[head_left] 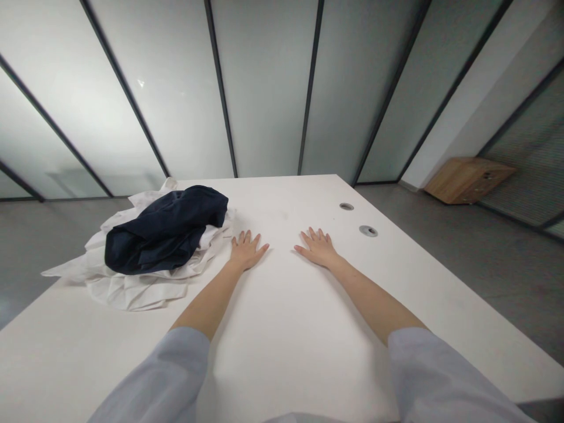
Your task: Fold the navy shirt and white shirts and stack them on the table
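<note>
My left hand (245, 251) rests palm down on the white table (282, 329), fingers spread and empty. Its nearest neighbour is a crumpled heap of white cloth (132, 291), just to the left. A dark navy garment (165, 230) lies bunched on top of that heap. My right hand (318, 248) also lies flat on the tabletop, holding nothing. Near it, toward the far right, are two round metal grommets (368, 231) set in the table surface. Pale blue sleeves cover both my forearms near the bottom of the view.
Beyond the table's far edge stand frosted glass panels with dark frames. Grey floor lies on both sides of the table. A low wooden cabinet (467, 180) stands on the floor at the far right, against the wall.
</note>
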The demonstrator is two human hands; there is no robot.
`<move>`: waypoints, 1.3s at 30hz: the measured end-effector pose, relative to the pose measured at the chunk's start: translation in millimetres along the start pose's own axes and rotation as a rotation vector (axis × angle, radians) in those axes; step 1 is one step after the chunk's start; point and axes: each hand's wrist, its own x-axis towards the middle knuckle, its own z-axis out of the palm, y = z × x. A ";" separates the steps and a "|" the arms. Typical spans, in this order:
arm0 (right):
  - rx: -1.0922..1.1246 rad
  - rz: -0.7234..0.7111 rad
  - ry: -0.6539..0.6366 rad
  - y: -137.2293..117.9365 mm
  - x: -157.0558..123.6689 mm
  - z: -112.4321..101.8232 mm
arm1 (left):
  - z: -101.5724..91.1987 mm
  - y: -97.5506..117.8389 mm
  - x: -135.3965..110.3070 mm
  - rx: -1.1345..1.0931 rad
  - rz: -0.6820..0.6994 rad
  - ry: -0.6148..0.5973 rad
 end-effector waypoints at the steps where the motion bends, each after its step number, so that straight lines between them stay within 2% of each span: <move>1: -0.004 -0.004 -0.016 -0.4 -0.4 -0.1 | 0.3 -0.1 0.2 0.008 0.001 -0.004; 13: -0.016 -0.006 -0.063 -4.2 -2.9 -5.3 | 0.9 -3.8 0.7 0.031 0.020 -0.028; 39: -0.002 -0.017 -0.031 -1.5 -0.9 0.4 | 1.8 -4.9 1.6 0.004 0.035 -0.021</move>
